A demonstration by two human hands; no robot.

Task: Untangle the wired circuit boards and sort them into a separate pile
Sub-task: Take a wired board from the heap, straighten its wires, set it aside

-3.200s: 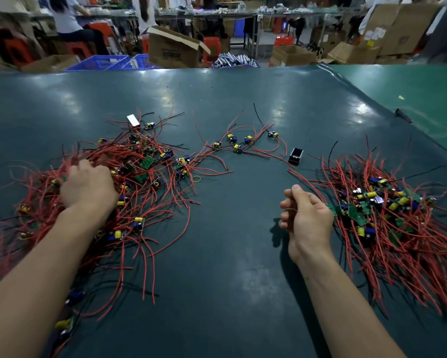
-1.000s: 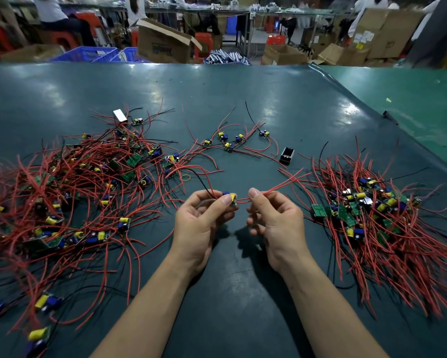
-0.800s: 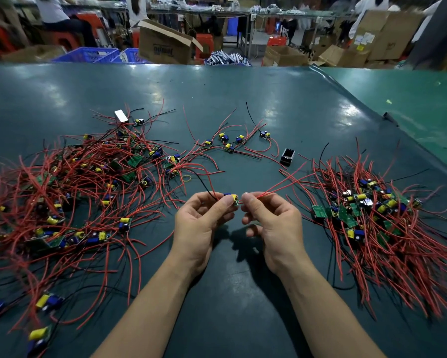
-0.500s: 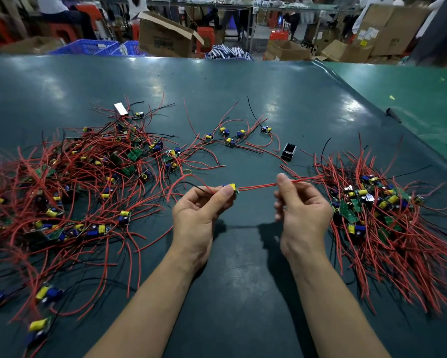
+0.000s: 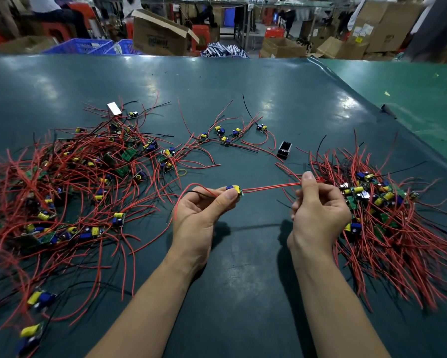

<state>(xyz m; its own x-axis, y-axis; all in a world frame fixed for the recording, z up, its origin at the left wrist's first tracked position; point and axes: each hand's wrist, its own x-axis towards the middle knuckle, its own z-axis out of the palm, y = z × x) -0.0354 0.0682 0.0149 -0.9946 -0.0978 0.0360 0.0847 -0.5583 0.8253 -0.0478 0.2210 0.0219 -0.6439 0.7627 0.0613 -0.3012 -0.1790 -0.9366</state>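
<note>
My left hand pinches a small circuit board with yellow and blue parts, held above the table's middle. Its red wires stretch taut to the right, where my right hand pinches them between thumb and fingers. A red and a black wire loop back from the board over my left hand. A big tangled heap of wired boards covers the left of the table. A second pile of wired boards lies at the right, just beyond my right hand.
On the dark green table, a few loose wired boards lie at the far middle, with a small black box beside them and a white block at the far left. Cardboard boxes and blue crates stand beyond the table.
My hands have drawn apart: the right hand slid rightward along the red wires, pulling them straight, while the left hand kept its pinch on the board.
</note>
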